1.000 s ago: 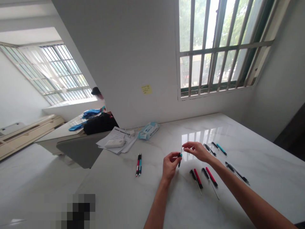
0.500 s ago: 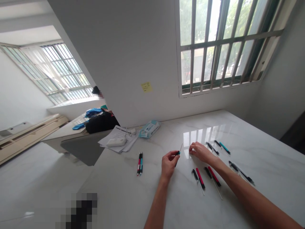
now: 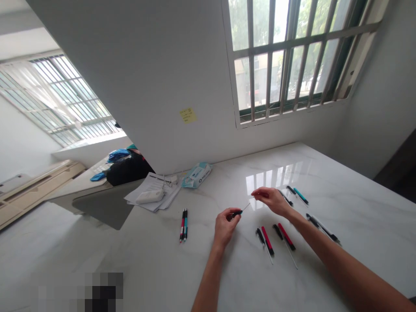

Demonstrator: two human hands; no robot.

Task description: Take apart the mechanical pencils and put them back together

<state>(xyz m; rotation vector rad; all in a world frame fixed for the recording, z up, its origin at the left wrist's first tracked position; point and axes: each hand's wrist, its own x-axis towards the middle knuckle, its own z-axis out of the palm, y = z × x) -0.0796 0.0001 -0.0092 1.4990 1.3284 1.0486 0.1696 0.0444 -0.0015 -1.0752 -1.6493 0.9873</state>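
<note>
Our left hand [image 3: 225, 224] is clamping a dark pen part [image 3: 238, 212], its thin refill [image 3: 247, 206] pointing far and right toward our right hand [image 3: 270, 199], whose pinch we cannot read. We are seemingly assembling, and probably needing steady tip alignment next

On the surface [image 3: 156, 260], a lane lies open between the pen pair [image 3: 183, 225] and the left hand [image 3: 225, 227]; red pen parts [image 3: 268, 241] obstruct near right, and the right arm [image 3: 325, 242] apparently part-screens black pieces [image 3: 314, 222] beyond.
</note>
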